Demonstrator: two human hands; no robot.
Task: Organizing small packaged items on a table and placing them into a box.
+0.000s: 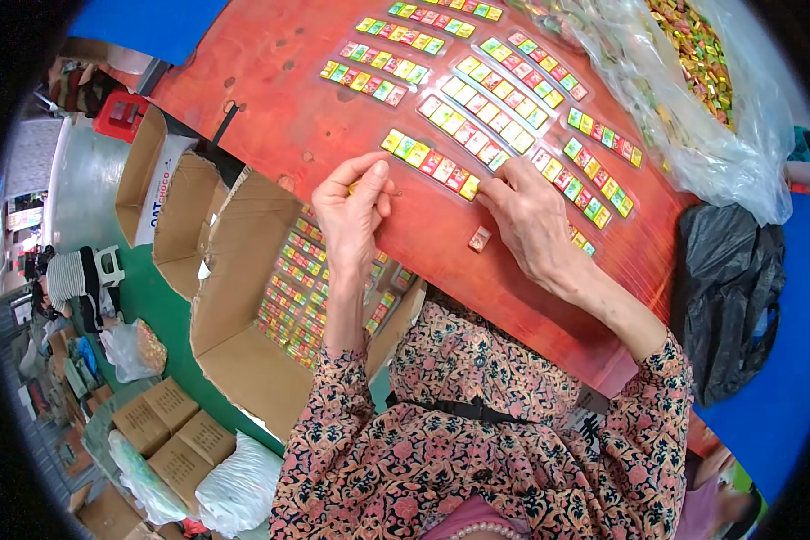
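Red table (270, 81): both hands' fingertips pinching ends of candy strip (430, 163).

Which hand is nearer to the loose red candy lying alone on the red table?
Right. The right hand lies just beside the loose red candy, fingers on the candy strip; the left hand is farther off, at the strip's other end.

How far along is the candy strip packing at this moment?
Done: several filled strips lie in rows on the red table, and more are stacked in the open cardboard box. In hand: the left hand and right hand work at the two ends of the nearest strip. Left: one loose candy beside it and a large clear bag of candies.
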